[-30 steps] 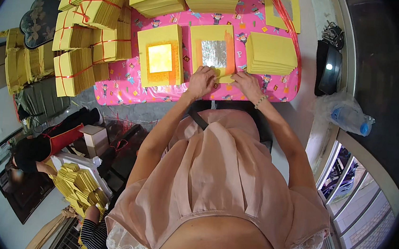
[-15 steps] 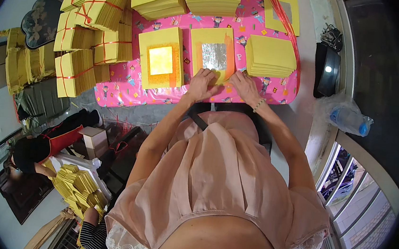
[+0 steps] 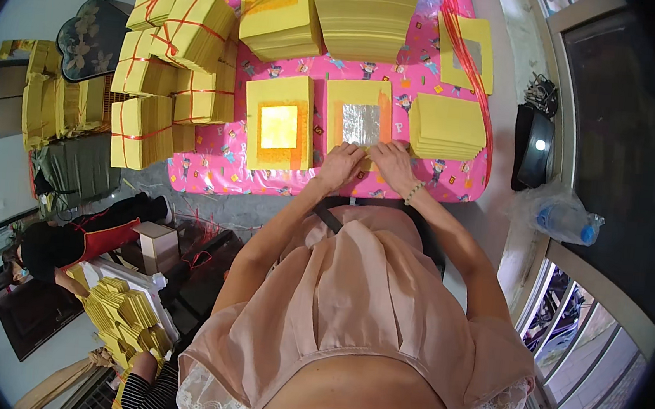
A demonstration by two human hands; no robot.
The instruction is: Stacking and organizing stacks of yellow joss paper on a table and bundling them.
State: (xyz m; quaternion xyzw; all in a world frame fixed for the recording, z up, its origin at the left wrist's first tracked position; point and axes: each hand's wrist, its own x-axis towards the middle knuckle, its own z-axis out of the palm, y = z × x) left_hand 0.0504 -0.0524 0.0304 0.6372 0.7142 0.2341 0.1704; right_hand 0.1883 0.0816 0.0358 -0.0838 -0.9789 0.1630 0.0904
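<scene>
A yellow paper sheet (image 3: 338, 100) with a silver foil square (image 3: 361, 124) and an orange border lies in front of me on the pink printed tablecloth (image 3: 222, 178). At its near edge, my left hand (image 3: 342, 167) has its fingers closed on the paper just below the foil. My right hand (image 3: 393, 168), with a beaded bracelet at the wrist, pinches the same edge close beside the left. The fingers hide part of that edge. To the left rests a yellow paper stack (image 3: 259, 97) with a gold square (image 3: 279, 126) on top. Folded yellow papers (image 3: 447, 127) sit in a pile to the right.
Tied yellow paper bundles (image 3: 140, 132) are piled at the table's left, and tall stacks (image 3: 363, 21) stand at the back. Red plastic strings (image 3: 466, 49) hang along the right side. A plastic bottle (image 3: 563, 221) lies by the window. Another person (image 3: 47, 250) works at lower left.
My hands have come closer together, the right one shifting left along the sheet's near edge. The whole table sits lower in the view.
</scene>
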